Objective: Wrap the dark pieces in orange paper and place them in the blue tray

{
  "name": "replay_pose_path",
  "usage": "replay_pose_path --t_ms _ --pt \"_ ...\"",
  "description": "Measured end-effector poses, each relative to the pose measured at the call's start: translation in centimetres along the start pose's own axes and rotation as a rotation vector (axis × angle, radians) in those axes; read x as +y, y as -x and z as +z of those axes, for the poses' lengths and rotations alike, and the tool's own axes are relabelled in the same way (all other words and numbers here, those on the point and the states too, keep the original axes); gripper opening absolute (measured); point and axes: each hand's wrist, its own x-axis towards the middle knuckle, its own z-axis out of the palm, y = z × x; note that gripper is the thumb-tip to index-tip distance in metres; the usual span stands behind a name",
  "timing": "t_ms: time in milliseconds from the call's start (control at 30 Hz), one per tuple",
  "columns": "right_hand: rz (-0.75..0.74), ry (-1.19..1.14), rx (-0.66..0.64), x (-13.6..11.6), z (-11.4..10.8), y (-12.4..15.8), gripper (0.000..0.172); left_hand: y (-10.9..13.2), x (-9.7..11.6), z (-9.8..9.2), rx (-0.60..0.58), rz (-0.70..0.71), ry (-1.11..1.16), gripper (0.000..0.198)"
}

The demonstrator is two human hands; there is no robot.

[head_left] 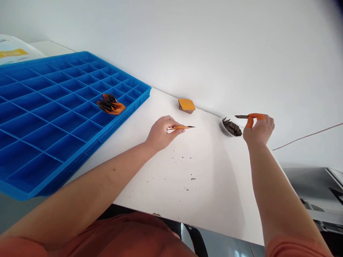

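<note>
Left hand (160, 133) pinches an orange piece (180, 127); right hand (258, 130), bent beside a bowl (224, 130), grips a dark strip (241, 116).

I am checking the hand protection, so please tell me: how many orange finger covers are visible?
2, both on the right hand: a thumb cover and an index-finger cover. Its other fingers are partly hidden, so more may be unseen.

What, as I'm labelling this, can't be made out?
In the head view:
Faces of the orange piece: edge-on, partly covered by the left hand.
Left end of the blue tray: cut off by the picture's edge.
Bottom of the bowl: hidden by dark pieces.
Dark specks on the table: too small to identify.
</note>
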Motion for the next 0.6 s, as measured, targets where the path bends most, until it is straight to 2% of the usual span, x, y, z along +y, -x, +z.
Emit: replay_pose_path --t_ms 67,167,233,300,367,467,600 --pt "0.09 -0.122 0.165 -2.0 -0.9 1.0 0.019 0.0 0.0 0.1 -0.005 0.008 0.009 0.01" --pt "0.178 -0.478 0.289 -6.9 -1.6 3.3 0.016 0.1 -0.1 0.2 -0.022 0.024 0.028 0.009" --pt "0.182 -0.756 0.318 -10.6 -1.8 5.5 0.012 0.2 -0.2 0.4 -0.032 0.032 0.039 0.008" --pt "0.137 -0.962 0.248 -14.0 -2.0 7.8 0.016 0.3 -0.2 0.5 -0.037 0.013 0.036 0.009" --pt "0.051 -1.054 0.177 -16.6 -2.2 9.8 0.018 0.4 -0.2 0.6 -0.042 -0.014 0.02 0.012" --pt "0.022 -1.066 0.102 -18.3 -2.5 11.7 0.018 0.6 -0.1 0.6 -0.059 -0.016 0.011 0.014" --pt "-0.01 -1.002 0.098 -18.0 -2.3 12.4 0.016 0.6 -0.1 0.7 -0.063 -0.007 0.019 0.014"
